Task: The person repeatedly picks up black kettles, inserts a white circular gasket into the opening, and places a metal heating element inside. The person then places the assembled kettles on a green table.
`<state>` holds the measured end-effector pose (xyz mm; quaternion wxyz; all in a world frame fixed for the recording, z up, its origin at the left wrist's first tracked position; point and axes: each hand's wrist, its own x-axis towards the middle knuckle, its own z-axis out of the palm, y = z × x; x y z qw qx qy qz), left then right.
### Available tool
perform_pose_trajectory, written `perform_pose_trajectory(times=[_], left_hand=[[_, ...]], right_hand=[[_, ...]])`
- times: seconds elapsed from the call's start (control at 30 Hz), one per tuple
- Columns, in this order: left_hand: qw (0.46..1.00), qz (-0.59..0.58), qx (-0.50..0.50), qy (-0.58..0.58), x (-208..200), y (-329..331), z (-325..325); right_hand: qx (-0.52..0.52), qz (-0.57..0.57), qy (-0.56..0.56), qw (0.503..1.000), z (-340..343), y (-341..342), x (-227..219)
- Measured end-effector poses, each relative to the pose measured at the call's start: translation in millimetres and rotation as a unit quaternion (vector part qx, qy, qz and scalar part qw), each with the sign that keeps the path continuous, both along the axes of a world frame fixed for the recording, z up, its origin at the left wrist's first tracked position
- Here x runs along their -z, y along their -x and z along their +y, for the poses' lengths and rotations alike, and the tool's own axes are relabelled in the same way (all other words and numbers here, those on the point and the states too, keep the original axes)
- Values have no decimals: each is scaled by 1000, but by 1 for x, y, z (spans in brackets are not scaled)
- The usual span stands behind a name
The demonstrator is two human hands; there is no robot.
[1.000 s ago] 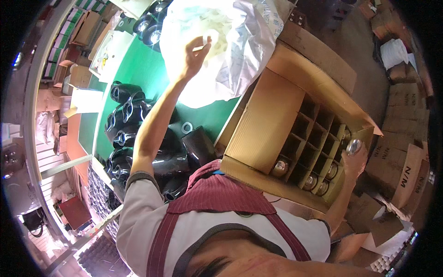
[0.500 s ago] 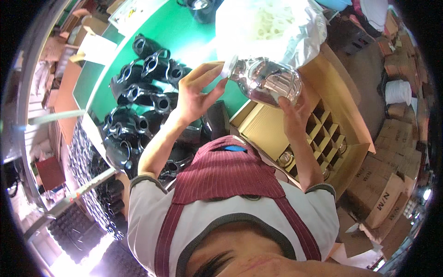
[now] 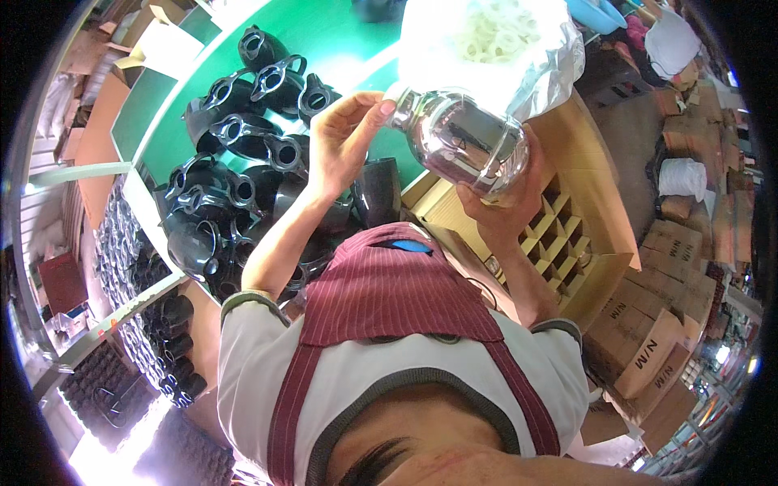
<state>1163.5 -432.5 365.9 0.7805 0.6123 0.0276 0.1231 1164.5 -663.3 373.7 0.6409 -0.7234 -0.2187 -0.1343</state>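
Observation:
A silvered glass flask liner (image 3: 466, 139) lies tilted between my hands, its narrow neck toward the left. My right hand (image 3: 509, 212) wraps the wide, rounded end from below and from the right. At the neck, the thumb and fingers of my left hand (image 3: 340, 144) are pinched together against the rim. Whether a white ring sits under those fingertips is hard to make out. Behind the liner stands a white plastic bag (image 3: 555, 69) holding several translucent white rings (image 3: 493, 34). Glossy black jug bodies with handles (image 3: 243, 134) crowd the green table to the left of my left hand.
Below my right forearm an open cardboard box (image 3: 604, 182) has a grid of cardboard dividers (image 3: 559, 243). Stacked cartons (image 3: 648, 308) fill the right side. More black jug parts (image 3: 134, 267) stand on the left. A blue basin (image 3: 598, 14) is at the back.
The liner has come a little closer and turned in my right hand, which now cups its end more fully. The white ring seen at the neck before no longer shows clearly.

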Motion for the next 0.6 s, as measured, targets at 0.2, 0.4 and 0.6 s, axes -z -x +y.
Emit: perform_pose_trajectory(times=[0.2,0.4,0.6], left_hand=[[995,-21,11,-98,0,7,-1],[991,57,94,-73,-7,-6,11],[975,76,175,-114,-12,-16,22]], right_hand=[[33,-1,3,999,-3,5,-4],[-9,134,-80,988,-25,-15,24],[-109,377,-290,873,-39,-18,71]])
